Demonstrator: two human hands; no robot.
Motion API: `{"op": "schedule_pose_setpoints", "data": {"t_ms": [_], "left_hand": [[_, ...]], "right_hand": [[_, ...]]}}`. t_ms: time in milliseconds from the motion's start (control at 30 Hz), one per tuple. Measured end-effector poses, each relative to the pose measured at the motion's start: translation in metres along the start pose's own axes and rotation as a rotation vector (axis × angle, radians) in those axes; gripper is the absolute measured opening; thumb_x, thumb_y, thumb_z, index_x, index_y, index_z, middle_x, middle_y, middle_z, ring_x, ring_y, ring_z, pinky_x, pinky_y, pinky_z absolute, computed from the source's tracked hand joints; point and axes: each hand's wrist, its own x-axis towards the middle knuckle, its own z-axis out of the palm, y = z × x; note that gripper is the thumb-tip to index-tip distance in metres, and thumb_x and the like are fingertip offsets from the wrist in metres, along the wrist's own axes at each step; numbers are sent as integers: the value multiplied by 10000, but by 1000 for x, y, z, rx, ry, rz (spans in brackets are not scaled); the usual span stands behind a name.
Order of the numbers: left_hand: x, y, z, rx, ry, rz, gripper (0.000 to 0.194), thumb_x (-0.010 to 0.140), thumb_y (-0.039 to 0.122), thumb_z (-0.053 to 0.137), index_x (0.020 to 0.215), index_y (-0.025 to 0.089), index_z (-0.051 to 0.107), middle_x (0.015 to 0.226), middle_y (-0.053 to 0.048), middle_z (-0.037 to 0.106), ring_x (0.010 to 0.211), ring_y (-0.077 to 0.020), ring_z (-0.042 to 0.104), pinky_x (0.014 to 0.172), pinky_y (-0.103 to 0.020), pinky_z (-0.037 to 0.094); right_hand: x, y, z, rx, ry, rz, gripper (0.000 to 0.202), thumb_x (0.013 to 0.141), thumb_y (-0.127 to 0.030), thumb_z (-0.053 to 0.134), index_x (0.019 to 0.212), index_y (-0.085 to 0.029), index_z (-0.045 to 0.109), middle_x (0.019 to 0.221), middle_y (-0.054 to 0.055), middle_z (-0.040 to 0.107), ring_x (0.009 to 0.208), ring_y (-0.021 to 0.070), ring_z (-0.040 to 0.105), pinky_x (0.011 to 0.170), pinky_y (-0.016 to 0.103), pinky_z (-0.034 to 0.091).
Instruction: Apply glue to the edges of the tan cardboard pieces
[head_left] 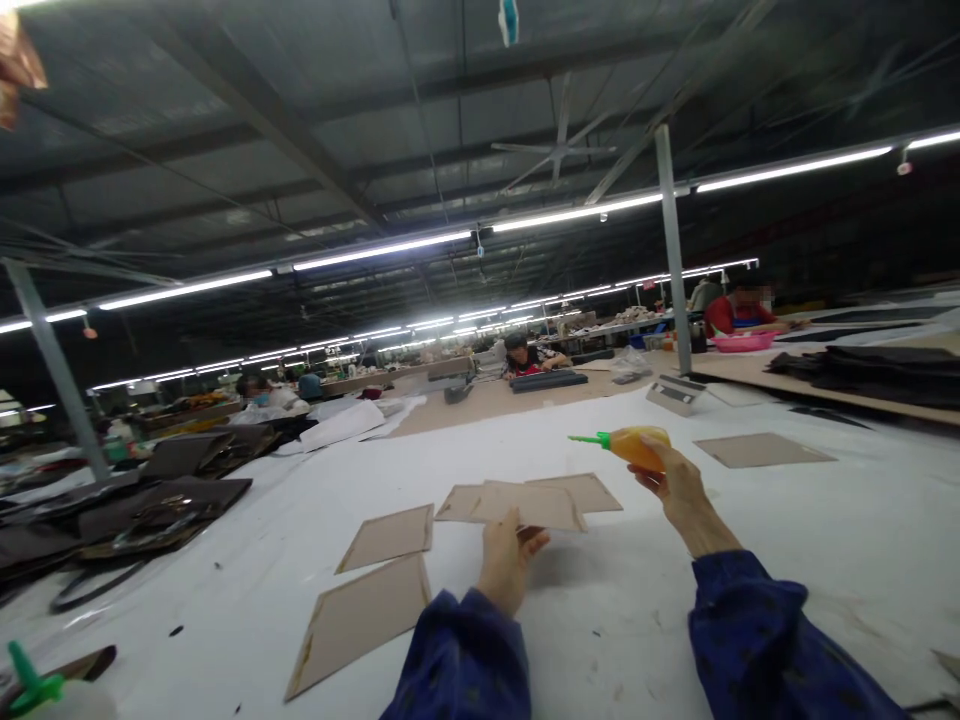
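My left hand (506,562) pinches the near edge of a flat beige panel (536,503), lifted a little over the white table (585,620). Held in my right hand (679,490) is a squeeze bottle (637,445) of amber liquid, tilted on its side with its green nozzle pointing left. Its tip is apart from the panel. Behind the held panel lie two more beige panels, partly covered by it. To the left rest another panel (390,535) and a larger one (364,615), with brownish strips along their edges. A further panel (765,449) lies to the right of the bottle.
Dark folded pieces (172,500) are heaped along the left edge. A second green-capped bottle (45,690) stands at the lower left. Across the table a person (529,358) bends over dark stacked material (550,381). Another person in red (731,315) works at the right, near a metal post (673,250).
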Motion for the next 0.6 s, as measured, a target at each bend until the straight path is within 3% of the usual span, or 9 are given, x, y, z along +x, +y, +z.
{"op": "schedule_pose_setpoints", "data": {"t_ms": [133, 233, 300, 367, 400, 500, 533, 600], "left_hand": [[-32, 6, -27, 67, -47, -19, 125, 879, 84, 523, 991, 130, 491, 846, -69, 666, 691, -184, 698, 539, -253, 541], [-43, 7, -55, 158, -122, -57, 228, 842, 103, 589, 1043, 133, 486, 995, -118, 688, 825, -225, 714, 629, -275, 564], [-46, 8, -76, 270, -116, -142, 176, 830, 93, 590, 990, 107, 518, 952, -139, 701, 784, -207, 713, 647, -271, 563], [-48, 12, -96, 403, -124, -249, 98, 855, 164, 580, 896, 77, 561, 823, -141, 705, 638, -155, 685, 553, -224, 519], [-49, 14, -105, 462, -149, -301, 175, 864, 246, 588, 851, 72, 579, 760, -134, 700, 569, -139, 659, 491, -206, 477], [-54, 22, -121, 649, -318, -433, 497, 755, 582, 644, 727, 86, 629, 613, -90, 662, 454, -111, 576, 398, -183, 334], [-56, 23, -120, 739, -408, -435, 575, 701, 664, 643, 687, 89, 651, 570, -69, 634, 443, -84, 526, 403, -175, 294], [-60, 22, -107, 953, -593, -311, 584, 688, 698, 622, 677, 119, 697, 555, -29, 597, 479, -70, 459, 452, -183, 296]], "right_hand": [[1, 4, 1, 26, -12, 7, 303, 653, -348, 768, 867, -171, 645, 689, 5, 700, 506, 118, 625, 449, 195, 497], [1, 6, 1, 49, -31, 22, 286, 667, -346, 764, 862, -168, 653, 688, 11, 706, 506, 114, 622, 453, 192, 498], [1, 6, 1, 64, -34, 40, 272, 675, -338, 764, 857, -168, 654, 678, 7, 704, 503, 113, 618, 453, 190, 498], [1, 8, 2, 84, -25, 60, 258, 695, -332, 758, 864, -168, 651, 668, -2, 697, 501, 110, 616, 450, 187, 495], [1, 8, 2, 96, -19, 71, 248, 713, -330, 750, 871, -167, 648, 668, -6, 692, 506, 110, 618, 448, 185, 491], [1, 12, 3, 137, -9, 110, 216, 803, -328, 694, 919, -155, 638, 720, -3, 686, 550, 109, 632, 453, 186, 480], [1, 13, 3, 150, -8, 124, 212, 838, -331, 667, 942, -149, 633, 751, 2, 684, 569, 109, 634, 463, 192, 480], [2, 18, 2, 176, -4, 150, 228, 896, -348, 616, 990, -141, 621, 825, 12, 675, 612, 107, 628, 504, 217, 498]]}}
